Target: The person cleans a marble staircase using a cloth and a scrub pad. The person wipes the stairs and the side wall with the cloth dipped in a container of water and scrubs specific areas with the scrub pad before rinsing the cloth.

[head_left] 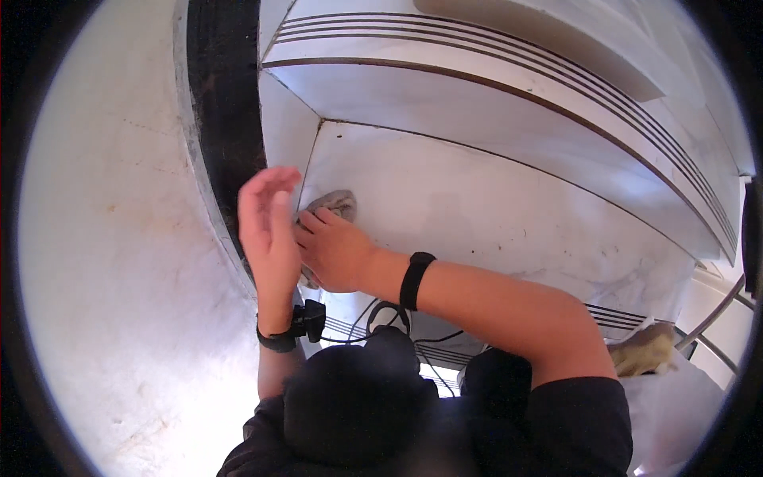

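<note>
A crumpled grey-brown cloth (340,203) lies on a white marbled stair tread (469,207), at its left end by the side wall. My right hand (338,253) reaches across from the right and presses down on the cloth, its fingers bent over it. Part of the cloth shows beyond the fingers and a bit below the palm. Just left of it, my left hand (269,226) is raised with nothing in it, its fingers loosely bent and its thumb apart. Both wrists wear black straps.
Above the tread stands a white riser (477,119), topped by a step edge with dark stripes (509,48). A black skirting band (226,103) runs along the pale left wall (111,238). Cables hang by my shoe (389,316). At lower right are a white bag (671,405) and metal rails (711,318).
</note>
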Available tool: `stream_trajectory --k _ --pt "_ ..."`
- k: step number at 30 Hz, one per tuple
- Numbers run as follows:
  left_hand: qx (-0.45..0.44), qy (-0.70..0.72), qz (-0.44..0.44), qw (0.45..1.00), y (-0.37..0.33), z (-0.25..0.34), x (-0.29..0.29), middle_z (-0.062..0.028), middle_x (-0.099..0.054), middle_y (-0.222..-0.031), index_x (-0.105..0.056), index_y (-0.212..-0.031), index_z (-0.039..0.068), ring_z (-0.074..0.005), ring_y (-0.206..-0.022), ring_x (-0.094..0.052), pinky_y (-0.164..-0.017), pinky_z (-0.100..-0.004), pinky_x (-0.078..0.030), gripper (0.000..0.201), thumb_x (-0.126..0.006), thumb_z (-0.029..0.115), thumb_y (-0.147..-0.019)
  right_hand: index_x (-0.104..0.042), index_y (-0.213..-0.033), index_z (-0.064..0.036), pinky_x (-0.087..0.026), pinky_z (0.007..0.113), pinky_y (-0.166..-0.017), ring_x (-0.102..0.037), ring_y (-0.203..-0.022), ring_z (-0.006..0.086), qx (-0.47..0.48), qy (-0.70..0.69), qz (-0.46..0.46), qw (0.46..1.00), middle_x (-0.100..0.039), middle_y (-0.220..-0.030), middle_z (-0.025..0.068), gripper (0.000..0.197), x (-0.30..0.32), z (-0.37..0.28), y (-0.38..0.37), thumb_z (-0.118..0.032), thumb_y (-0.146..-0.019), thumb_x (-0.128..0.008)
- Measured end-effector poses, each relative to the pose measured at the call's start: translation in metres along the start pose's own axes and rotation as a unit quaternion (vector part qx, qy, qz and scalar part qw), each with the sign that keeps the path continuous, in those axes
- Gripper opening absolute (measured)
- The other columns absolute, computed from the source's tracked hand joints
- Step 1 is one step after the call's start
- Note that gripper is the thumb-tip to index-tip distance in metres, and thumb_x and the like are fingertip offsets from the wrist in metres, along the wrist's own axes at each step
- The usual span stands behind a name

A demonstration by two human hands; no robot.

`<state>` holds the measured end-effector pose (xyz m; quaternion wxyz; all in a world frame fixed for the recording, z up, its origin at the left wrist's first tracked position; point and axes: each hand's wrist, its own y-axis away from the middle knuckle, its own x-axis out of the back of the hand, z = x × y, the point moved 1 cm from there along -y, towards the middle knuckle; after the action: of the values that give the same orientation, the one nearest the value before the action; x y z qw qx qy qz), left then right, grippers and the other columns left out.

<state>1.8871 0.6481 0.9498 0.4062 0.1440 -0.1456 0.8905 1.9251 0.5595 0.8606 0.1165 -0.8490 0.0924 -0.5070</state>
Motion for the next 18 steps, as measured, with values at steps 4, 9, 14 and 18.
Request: stream_trajectory --k 4,9,14,18 --pt "0.083 -0.161 -0.168 0.969 0.017 -0.03 0.008 -0.0135 -0.066 -0.122 -0.062 -0.123 -0.001 -0.0239 -0.112 -0.064 -0.093 -0.0343 -0.052 0.024 -0.06 0.01 -0.101 -0.072 -0.12 -0.0117 -0.028 0.051 -0.119 -0.051 -0.132 0.0315 0.016 -0.104 0.041 0.994 -0.068 -0.128 0.0076 0.04 -0.011 0.023 -0.006 -0.035 -0.091 -0.058" --pt "-0.012 -0.267 -0.118 0.956 0.038 -0.027 0.002 -0.0195 -0.06 -0.133 -0.057 -0.131 -0.002 -0.035 -0.118 -0.061 -0.098 -0.0383 -0.051 0.035 -0.062 0.009 -0.098 -0.066 -0.131 -0.0171 -0.021 0.057 -0.125 -0.039 -0.145 0.0323 0.06 -0.065 -0.076 0.993 -0.061 -0.141 0.0046 0.046 -0.005 0.044 -0.01 -0.04 -0.091 -0.061" --pt "-0.038 -0.285 -0.077 0.955 0.066 -0.035 0.006 -0.0232 -0.055 -0.14 -0.048 -0.144 -0.003 -0.0371 -0.119 -0.06 -0.1 -0.0411 -0.05 0.051 -0.063 0.013 -0.098 -0.07 -0.126 -0.0175 -0.022 0.059 -0.124 -0.035 -0.148 0.0361 0.088 0.088 -0.031 0.992 -0.062 -0.139 0.0054 0.038 -0.001 0.034 0.004 -0.032 -0.092 -0.059" --pt "0.09 -0.255 -0.146 0.952 0.071 -0.031 0.014 -0.0226 -0.055 -0.142 -0.045 -0.146 -0.003 -0.0337 -0.121 -0.063 -0.104 -0.0404 -0.05 0.056 -0.066 0.014 -0.098 -0.072 -0.123 -0.0199 -0.025 0.055 -0.124 -0.036 -0.147 0.0427 0.027 0.045 0.001 0.999 -0.063 -0.136 0.0059 0.036 -0.012 0.037 0.015 -0.031 -0.091 -0.06"
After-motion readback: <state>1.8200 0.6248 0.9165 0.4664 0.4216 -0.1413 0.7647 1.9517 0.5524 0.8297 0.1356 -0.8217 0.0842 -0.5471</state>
